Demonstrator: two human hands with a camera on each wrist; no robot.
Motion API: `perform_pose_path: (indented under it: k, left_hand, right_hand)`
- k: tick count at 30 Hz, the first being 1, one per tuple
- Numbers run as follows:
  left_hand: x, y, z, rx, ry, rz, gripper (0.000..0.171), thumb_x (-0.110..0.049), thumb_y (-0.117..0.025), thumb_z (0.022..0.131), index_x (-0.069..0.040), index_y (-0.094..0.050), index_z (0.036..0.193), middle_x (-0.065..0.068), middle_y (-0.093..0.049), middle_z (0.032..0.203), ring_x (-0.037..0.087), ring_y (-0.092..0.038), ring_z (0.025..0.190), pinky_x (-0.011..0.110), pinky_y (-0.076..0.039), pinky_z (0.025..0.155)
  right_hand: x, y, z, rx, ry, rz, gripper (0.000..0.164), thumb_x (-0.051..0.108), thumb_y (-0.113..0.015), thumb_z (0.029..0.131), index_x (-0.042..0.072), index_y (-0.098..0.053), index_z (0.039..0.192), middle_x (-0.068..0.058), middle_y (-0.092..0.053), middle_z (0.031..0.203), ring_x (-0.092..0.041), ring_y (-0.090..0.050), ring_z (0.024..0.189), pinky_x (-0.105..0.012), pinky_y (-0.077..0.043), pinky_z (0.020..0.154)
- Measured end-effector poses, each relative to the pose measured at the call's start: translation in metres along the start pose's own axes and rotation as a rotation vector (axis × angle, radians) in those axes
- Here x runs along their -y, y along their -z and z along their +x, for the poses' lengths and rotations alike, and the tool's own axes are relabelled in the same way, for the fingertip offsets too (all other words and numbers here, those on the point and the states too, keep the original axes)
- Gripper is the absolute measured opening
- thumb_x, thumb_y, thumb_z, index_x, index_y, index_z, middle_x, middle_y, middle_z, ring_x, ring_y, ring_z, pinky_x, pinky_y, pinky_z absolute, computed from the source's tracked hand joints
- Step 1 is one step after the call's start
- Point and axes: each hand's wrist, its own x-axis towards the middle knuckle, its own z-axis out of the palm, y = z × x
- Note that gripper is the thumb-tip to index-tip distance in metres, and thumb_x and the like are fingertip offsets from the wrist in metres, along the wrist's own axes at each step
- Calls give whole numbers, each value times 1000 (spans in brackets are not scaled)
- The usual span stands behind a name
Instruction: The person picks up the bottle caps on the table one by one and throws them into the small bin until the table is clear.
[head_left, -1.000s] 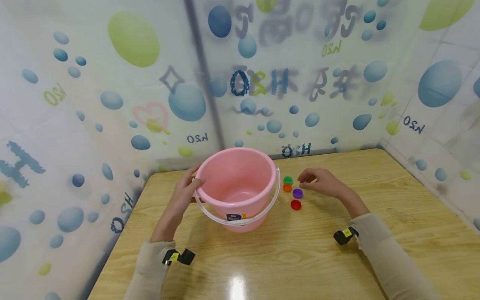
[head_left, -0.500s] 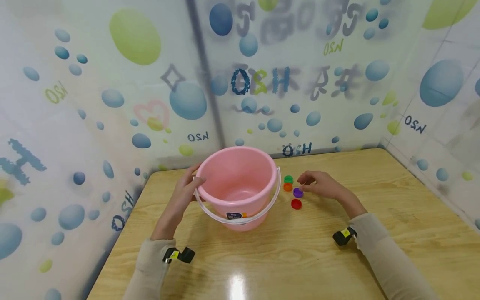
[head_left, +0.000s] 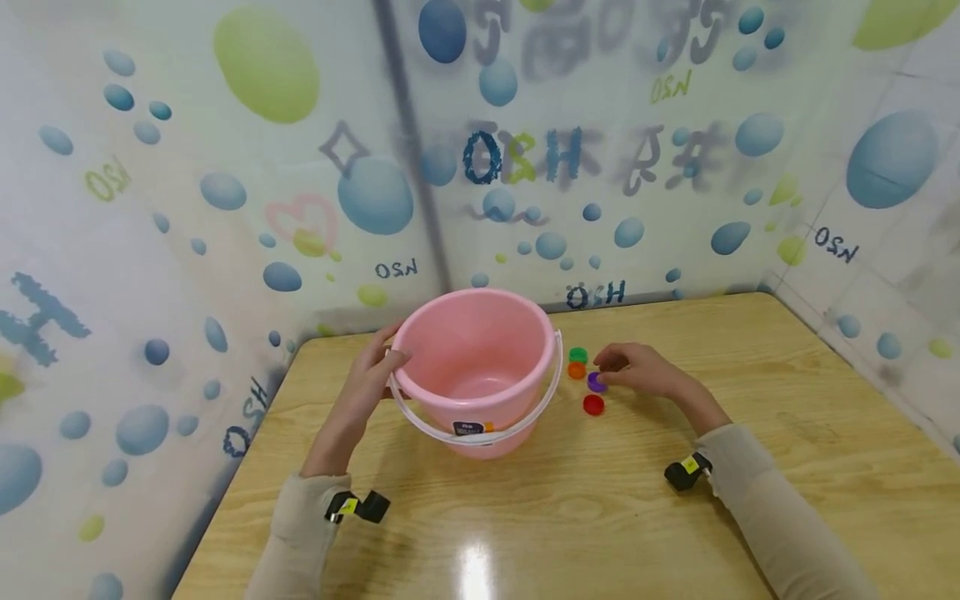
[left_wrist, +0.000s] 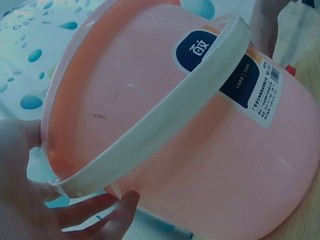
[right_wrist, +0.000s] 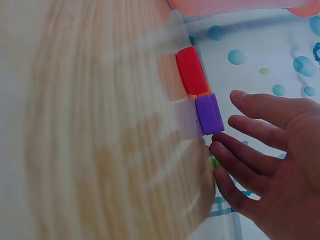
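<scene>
A pink bucket [head_left: 472, 342] stands on the table, its white handle [left_wrist: 165, 125] hanging down across the front. My left hand [head_left: 363, 383] grips the bucket's rim on the left, thumb over the edge and the other fingers against the outside. To the right of the bucket lie small round caps: green [head_left: 578, 355], orange [head_left: 576, 370], purple [head_left: 595, 382] and red [head_left: 593, 405]. Close beside the purple cap is my right hand [head_left: 637, 369]. In the right wrist view its fingers are spread and slightly bent, just apart from the purple cap [right_wrist: 209, 114], holding nothing.
The wooden table [head_left: 570, 517] extends in front of the bucket and to the right. A patterned curtain [head_left: 630, 167] rises behind the table's far edge and along the left side. A dark wrist camera [head_left: 684, 472] sits on the right sleeve.
My right hand has shifted slightly down and left, closer to the purple cap, and now partly covers it in the head view. The left hand keeps its grip on the bucket.
</scene>
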Motion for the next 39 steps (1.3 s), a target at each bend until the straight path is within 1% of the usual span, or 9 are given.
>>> perform_pose_path:
  k: [4, 8, 14, 18, 23, 30, 32, 37, 39]
  left_hand:
    - [0, 0, 2, 1, -3, 0, 55, -29, -51, 104, -25, -41, 158, 24, -62, 134, 23, -72, 89, 33, -62, 72]
    - [0, 0, 2, -2, -1, 0, 55, -28, -51, 104, -25, -42, 158, 25, -62, 133, 26, -72, 90, 35, -63, 73]
    - [-1, 0, 4, 2, -10, -5, 55, -29, -53, 104, -25, -42, 158, 26, -63, 131, 25, -73, 89, 31, -62, 71]
    - [-1, 0, 3, -5, -9, -5, 55, -29, -52, 104, -25, -42, 158, 28, -64, 128, 24, -73, 87, 30, -61, 70]
    - [0, 0, 2, -11, -2, -6, 55, -29, -53, 104, -26, -42, 158, 28, -64, 127, 21, -73, 86, 30, -61, 71]
    - [-1, -1, 0, -7, -25, -9, 55, -28, -53, 104, -25, -42, 158, 27, -65, 127, 17, -73, 81, 30, -61, 70]
    - [-2, -1, 0, -7, -28, -5, 55, -28, -53, 104, -24, -42, 158, 27, -65, 128, 18, -73, 80, 30, -61, 70]
    - [-3, -1, 0, -13, -20, 14, 55, -28, -53, 103, -25, -43, 157, 24, -64, 129, 29, -72, 88, 29, -60, 72]
    - [-3, -1, 0, -17, -14, 19, 54, -28, -53, 103, -25, -44, 156, 23, -64, 127, 31, -71, 88, 28, -60, 72]
  right_hand:
    - [-3, -3, 1, 3, 20, 15, 35, 22, -69, 98, 0, -66, 126, -16, -71, 119, -29, -66, 109, -49, -56, 99]
    - [-5, -4, 1, 7, 39, 24, 35, 23, -69, 98, 0, -66, 125, -17, -72, 119, -30, -66, 109, -50, -56, 100]
    - [-4, -5, 1, 13, 24, 23, 37, 25, -72, 97, 1, -66, 125, -16, -72, 120, -30, -66, 111, -49, -56, 100]
    - [-5, -6, 3, 19, 28, 18, 39, 26, -74, 95, 2, -66, 125, -16, -71, 120, -29, -66, 110, -48, -56, 99]
    - [-7, -7, 5, 33, 20, 19, 40, 25, -76, 94, 1, -66, 125, -17, -71, 120, -30, -66, 110, -50, -56, 99]
    - [-7, -9, 4, 44, 2, 22, 39, 22, -77, 93, 1, -66, 124, -16, -71, 119, -29, -66, 109, -48, -56, 98]
    - [-7, -9, 4, 45, 4, 24, 38, 21, -77, 93, 1, -66, 124, -16, -71, 119, -29, -66, 109, -48, -57, 98]
    - [-4, -8, 3, 44, 17, 29, 36, 19, -76, 93, 1, -67, 123, -16, -71, 118, -29, -65, 107, -47, -57, 96]
    - [-2, -7, 3, 42, 20, 28, 35, 18, -76, 93, 1, -68, 122, -16, -71, 117, -29, -65, 106, -47, -57, 96]
